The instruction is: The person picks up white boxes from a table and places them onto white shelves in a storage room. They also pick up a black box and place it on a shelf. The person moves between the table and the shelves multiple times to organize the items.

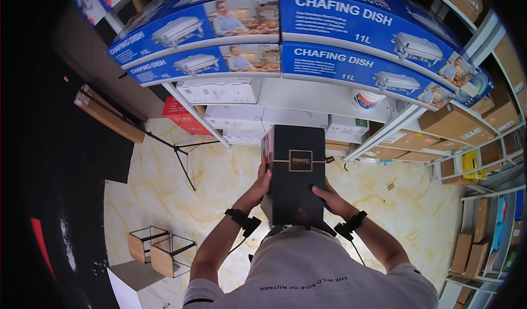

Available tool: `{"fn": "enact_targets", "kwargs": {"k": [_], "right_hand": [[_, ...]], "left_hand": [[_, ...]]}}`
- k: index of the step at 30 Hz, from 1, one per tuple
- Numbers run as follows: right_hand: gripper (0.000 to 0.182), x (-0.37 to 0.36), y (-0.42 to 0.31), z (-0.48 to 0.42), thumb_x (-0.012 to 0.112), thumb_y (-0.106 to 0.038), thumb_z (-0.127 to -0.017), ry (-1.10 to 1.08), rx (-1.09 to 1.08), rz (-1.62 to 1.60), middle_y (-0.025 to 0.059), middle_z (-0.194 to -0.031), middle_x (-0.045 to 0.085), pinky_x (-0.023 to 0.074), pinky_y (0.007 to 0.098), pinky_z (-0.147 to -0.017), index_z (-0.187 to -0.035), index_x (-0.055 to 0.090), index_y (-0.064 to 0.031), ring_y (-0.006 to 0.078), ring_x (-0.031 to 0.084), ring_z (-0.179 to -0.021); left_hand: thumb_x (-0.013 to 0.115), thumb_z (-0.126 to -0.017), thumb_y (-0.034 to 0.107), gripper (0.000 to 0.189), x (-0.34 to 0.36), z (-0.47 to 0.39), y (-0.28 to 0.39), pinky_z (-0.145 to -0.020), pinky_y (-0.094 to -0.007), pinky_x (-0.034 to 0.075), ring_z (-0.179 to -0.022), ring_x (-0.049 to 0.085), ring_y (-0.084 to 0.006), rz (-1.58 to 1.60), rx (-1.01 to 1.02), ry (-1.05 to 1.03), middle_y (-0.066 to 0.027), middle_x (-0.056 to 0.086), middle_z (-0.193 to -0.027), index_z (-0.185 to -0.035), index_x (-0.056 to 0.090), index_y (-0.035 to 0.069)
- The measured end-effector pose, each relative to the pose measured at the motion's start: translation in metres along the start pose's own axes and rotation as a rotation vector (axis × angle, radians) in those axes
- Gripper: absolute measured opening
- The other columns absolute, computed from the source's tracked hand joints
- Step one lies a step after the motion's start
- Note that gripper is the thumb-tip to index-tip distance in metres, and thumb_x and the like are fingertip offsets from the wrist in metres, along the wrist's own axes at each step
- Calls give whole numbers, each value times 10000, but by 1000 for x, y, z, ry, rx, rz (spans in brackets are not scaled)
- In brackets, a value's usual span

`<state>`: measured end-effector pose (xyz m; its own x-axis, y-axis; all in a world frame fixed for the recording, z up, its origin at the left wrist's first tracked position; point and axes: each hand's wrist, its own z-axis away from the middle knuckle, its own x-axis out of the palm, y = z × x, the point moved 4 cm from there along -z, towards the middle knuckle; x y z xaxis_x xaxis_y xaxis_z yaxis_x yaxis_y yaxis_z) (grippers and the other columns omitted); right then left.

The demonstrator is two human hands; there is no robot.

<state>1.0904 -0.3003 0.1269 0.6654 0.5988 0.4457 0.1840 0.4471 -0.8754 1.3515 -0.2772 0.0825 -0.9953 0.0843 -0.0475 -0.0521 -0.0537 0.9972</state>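
A black cardboard box (297, 189) with a thin gold band and a framed emblem is held upright close to the chest, above the floor. My left hand (260, 185) presses flat on its left side. On its right side lies my right hand (332, 198), the thumb bent over onto the black face. The box is gripped between both hands. A black strap with a small device and a cable sits on each wrist. The fingers behind the box are hidden.
Ahead stands a metal shelf (304, 99) stacked with blue chafing dish boxes (341, 25) and white boxes (218, 91). A black tripod (176, 147) and two stools (162, 261) stand at left. More racks with brown cartons (457, 126) line the right.
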Motion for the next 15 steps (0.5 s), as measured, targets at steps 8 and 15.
{"fn": "enact_targets", "kwargs": {"k": [8, 15], "right_hand": [[800, -59, -9, -68, 683, -332, -1015, 61, 22, -168, 107, -1517, 471, 468, 379, -1097, -1619, 214, -96, 218, 514, -1342], [614, -157, -48, -162, 580, -474, -1040, 48, 21, -472, 123, -1387, 633, 522, 406, -1073, -1474, 504, -47, 251, 639, -1233]], "left_hand": [[338, -1101, 457, 715, 2, -70, 49, -1270, -508, 88, -1593, 45, -383, -375, 288, 292, -215, 72, -1718, -1670, 81, 108], [567, -987, 544, 847, 54, -166, 106, -1150, -764, 31, -1577, -32, -478, -937, 327, 319, -249, -4, -1717, -1673, 170, 246]]}}
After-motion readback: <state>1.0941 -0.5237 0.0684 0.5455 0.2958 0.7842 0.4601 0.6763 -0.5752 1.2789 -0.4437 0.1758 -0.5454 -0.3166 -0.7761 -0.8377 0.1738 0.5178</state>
